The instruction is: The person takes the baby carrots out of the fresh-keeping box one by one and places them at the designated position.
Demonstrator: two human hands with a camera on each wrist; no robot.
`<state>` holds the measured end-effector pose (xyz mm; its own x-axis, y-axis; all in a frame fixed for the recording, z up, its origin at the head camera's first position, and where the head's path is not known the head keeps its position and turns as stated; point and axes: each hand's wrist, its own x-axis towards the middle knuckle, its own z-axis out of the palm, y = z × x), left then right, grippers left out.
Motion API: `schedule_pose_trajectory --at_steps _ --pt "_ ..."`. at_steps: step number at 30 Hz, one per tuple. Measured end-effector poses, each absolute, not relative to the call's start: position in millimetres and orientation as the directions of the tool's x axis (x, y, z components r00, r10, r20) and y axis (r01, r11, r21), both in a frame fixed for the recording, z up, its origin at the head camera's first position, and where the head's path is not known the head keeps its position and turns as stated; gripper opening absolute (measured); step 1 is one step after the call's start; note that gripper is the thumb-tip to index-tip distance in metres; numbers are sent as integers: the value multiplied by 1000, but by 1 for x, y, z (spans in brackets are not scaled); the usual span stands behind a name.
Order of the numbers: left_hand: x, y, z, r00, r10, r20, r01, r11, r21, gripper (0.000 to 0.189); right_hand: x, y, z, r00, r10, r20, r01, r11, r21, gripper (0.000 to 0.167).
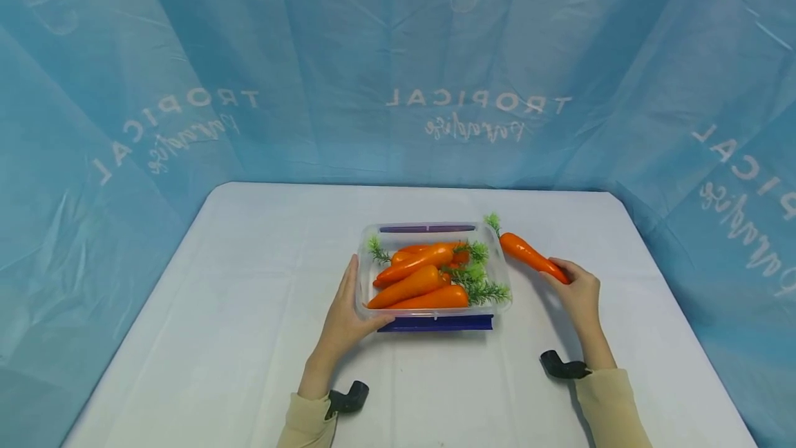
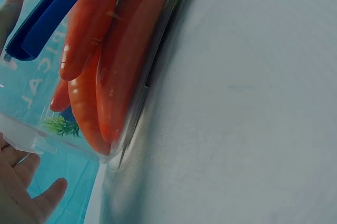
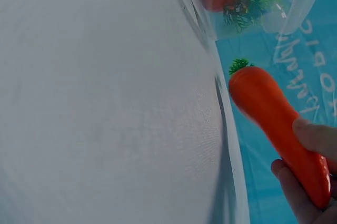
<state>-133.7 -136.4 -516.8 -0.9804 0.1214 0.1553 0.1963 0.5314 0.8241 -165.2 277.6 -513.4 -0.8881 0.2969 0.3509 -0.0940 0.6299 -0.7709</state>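
Note:
A clear plastic container [image 1: 367,235] stands on the table, holding several orange carrots [image 1: 407,287] with green leafy tops. My left hand [image 1: 345,320] holds its near left corner, thumb along the front and fingers along the left side. In the left wrist view a blue latch flap [image 2: 50,18] sticks out from the wall. To the right of the container, my right hand [image 1: 575,289] grips another carrot [image 1: 525,251] by its narrow tip. That carrot's leafy top [image 1: 493,222] points toward the container's far right corner. The right wrist view shows thumb and fingers around the tip.
The white table [image 1: 249,282] has a blue curtain [image 1: 348,137] with printed lettering behind it and at both sides. A long blue flap [image 1: 435,323] hangs out at the container's front, and a darker one [image 1: 427,229] is at its back.

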Motion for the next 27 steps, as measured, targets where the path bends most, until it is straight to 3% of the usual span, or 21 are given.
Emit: schedule_pose_trajectory --at_steps 27 --pt "-133 -136 -515 -973 130 188 229 545 807 118 -166 283 -520 -954 274 120 99 667 -739 36"
